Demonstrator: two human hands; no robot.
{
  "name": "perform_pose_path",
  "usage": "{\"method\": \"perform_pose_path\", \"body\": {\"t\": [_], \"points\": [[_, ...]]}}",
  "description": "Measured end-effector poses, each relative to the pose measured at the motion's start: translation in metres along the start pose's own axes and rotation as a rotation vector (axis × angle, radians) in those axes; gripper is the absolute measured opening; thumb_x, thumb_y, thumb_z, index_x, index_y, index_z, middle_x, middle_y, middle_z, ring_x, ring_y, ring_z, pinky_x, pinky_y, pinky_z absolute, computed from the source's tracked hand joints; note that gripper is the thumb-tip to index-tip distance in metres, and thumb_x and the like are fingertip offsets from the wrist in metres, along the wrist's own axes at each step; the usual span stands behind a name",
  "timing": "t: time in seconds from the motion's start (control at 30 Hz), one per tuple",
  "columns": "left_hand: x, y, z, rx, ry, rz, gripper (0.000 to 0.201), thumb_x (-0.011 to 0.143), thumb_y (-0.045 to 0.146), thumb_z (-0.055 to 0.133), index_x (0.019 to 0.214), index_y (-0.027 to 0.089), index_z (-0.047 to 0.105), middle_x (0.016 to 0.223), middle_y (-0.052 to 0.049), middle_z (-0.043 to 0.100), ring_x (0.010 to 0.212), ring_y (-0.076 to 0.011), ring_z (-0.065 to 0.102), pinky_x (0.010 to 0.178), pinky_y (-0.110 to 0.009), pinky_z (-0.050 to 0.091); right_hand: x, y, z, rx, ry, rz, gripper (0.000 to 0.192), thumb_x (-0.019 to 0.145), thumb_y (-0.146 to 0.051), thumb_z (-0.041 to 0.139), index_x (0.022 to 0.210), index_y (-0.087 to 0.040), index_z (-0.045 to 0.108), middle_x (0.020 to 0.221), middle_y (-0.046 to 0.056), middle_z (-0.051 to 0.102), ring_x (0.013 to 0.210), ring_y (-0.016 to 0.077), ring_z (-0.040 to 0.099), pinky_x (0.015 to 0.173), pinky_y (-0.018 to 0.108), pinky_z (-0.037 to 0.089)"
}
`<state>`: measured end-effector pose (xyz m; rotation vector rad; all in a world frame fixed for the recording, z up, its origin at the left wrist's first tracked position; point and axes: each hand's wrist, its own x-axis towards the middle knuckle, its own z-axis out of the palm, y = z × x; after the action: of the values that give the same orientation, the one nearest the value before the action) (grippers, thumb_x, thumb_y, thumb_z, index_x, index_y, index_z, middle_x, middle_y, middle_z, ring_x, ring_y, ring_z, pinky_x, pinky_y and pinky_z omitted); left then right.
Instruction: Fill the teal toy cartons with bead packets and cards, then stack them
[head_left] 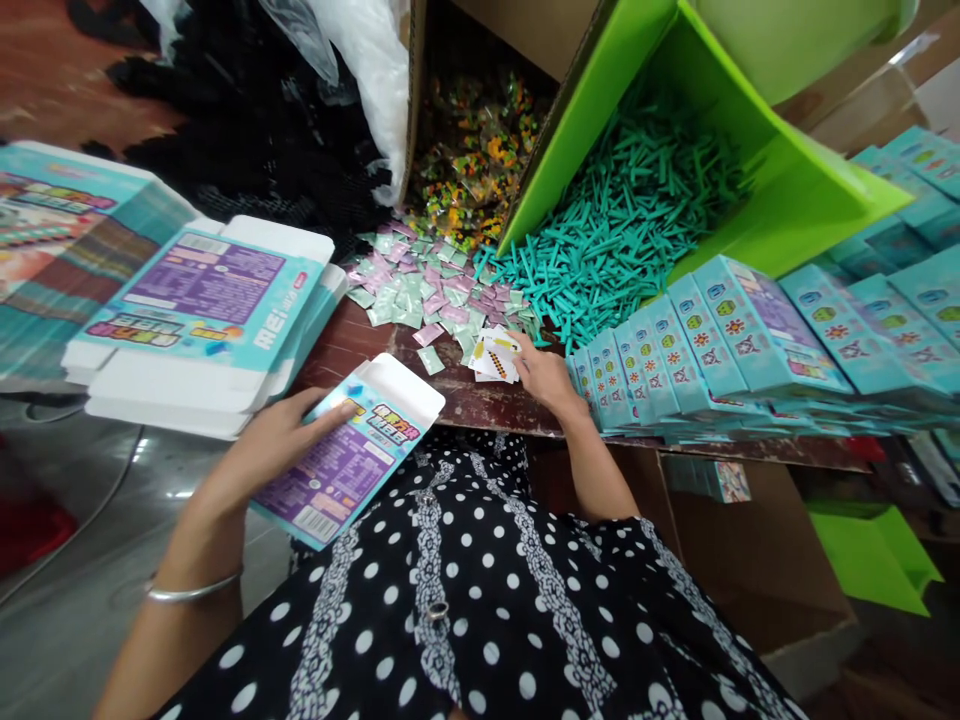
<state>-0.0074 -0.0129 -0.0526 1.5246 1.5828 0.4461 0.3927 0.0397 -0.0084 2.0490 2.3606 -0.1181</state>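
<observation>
Watching from my remote seat: left hand point(281, 440) gripping blue-and-purple carton point(337, 480) over lap, thumb across printed face. Right hand point(546, 380) has fingers at right edge of cards point(491, 358) near front of table point(480, 408); can't tell if pinched. Sachets point(409, 285) lie just beyond cards, teal sticks point(615, 250) heaped farther right.

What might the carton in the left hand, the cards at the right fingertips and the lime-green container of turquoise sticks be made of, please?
The carton looks like smooth printed paperboard, perhaps lightly coated, with a plain white flap. The cards seem thin paper or card, printed and flat. The green container is probably smooth plastic, judging by even colour and thin walls.
</observation>
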Motion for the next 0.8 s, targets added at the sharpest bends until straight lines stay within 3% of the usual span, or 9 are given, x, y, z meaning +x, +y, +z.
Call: {"method": "perform_pose_path", "body": {"t": [0.07,0.13,0.3,0.4,0.5,0.63,0.73,0.8], "points": [[0.0,0.0,0.0,-0.014,-0.011,-0.016,0.08,0.084,0.091,0.061,0.115,0.02,0.079,0.114,-0.013,0.085,0.098,-0.0389,0.078,0.085,-0.044,0.057,0.006,-0.001,0.003,-0.058,0.038,0.025,0.066,0.113,-0.024,0.056,0.178,-0.025,0.041,0.109,0.011,0.087,0.091,0.028,0.081,0.082,0.032,0.055],[0.0,0.001,0.001,-0.019,-0.012,-0.03,0.081,0.082,0.091,0.059,0.115,0.02,0.078,0.114,-0.013,0.085,0.098,-0.0385,0.078,0.086,-0.044,0.057,0.012,-0.001,0.005,-0.102,0.093,0.022,0.065,0.114,-0.024,0.054,0.178,-0.028,0.041,0.109,0.01,0.086,0.091,0.0257,0.08,0.082,0.03,0.055],[0.0,0.0,0.001,-0.035,-0.014,-0.061,0.082,0.081,0.09,0.059,0.119,0.02,0.077,0.116,-0.014,0.084,0.098,-0.0378,0.078,0.085,-0.044,0.058,0.029,-0.001,-0.006,-0.198,0.272,0.013,0.054,0.117,-0.014,0.04,0.161,-0.028,0.067,0.122,0.013,0.081,0.098,0.0214,0.076,0.081,0.026,0.053],[0.002,-0.002,0.003,-0.034,-0.007,-0.06,0.082,0.081,0.088,0.06,0.124,0.02,0.077,0.122,-0.014,0.083,0.101,-0.0379,0.078,0.089,-0.045,0.057,0.038,-0.019,-0.013,-0.21,0.333,-0.064,0.049,0.116,-0.013,0.041,0.149,-0.026,0.074,0.13,0.013,0.078,0.105,0.0219,0.074,0.082,0.027,0.052],[0.004,-0.004,0.006,-0.013,0.011,-0.045,0.081,0.083,0.087,0.059,0.126,0.021,0.076,0.129,-0.014,0.081,0.107,-0.0379,0.077,0.095,-0.045,0.055,0.046,-0.056,-0.007,-0.192,0.237,-0.279,0.04,0.115,-0.011,0.045,0.137,-0.02,0.077,0.135,0.015,0.077,0.116,0.025,0.071,0.089,0.031,0.054],[0.0,-0.003,0.007,0.082,0.004,-0.052,0.081,0.087,0.087,0.052,0.127,0.02,0.073,0.13,-0.016,0.08,0.11,-0.0397,0.076,0.096,-0.046,0.054,0.047,-0.102,0.017,-0.173,-0.027,-0.529,0.031,0.113,-0.01,0.05,0.134,-0.01,0.074,0.143,0.019,0.073,0.135,0.0305,0.064,0.107,0.04,0.056],[-0.012,0.006,0.005,0.266,0.022,-0.111,0.083,0.09,0.085,0.042,0.132,0.019,0.069,0.126,-0.021,0.08,0.113,-0.0468,0.075,0.093,-0.05,0.053,0.04,-0.111,0.035,-0.118,-0.125,-0.567,0.032,0.114,-0.029,0.063,0.136,-0.008,0.071,0.152,0.022,0.066,0.143,0.0338,0.058,0.117,0.047,0.054],[-0.024,0.014,0.003,0.372,0.053,-0.133,0.084,0.093,0.084,0.037,0.137,0.02,0.066,0.126,-0.022,0.08,0.114,-0.0499,0.074,0.091,-0.052,0.053,0.034,-0.108,0.042,-0.076,-0.133,-0.547,0.038,0.112,-0.037,0.068,0.137,-0.009,0.07,0.152,0.022,0.065,0.142,0.034,0.058,0.113,0.047,0.057]]}}
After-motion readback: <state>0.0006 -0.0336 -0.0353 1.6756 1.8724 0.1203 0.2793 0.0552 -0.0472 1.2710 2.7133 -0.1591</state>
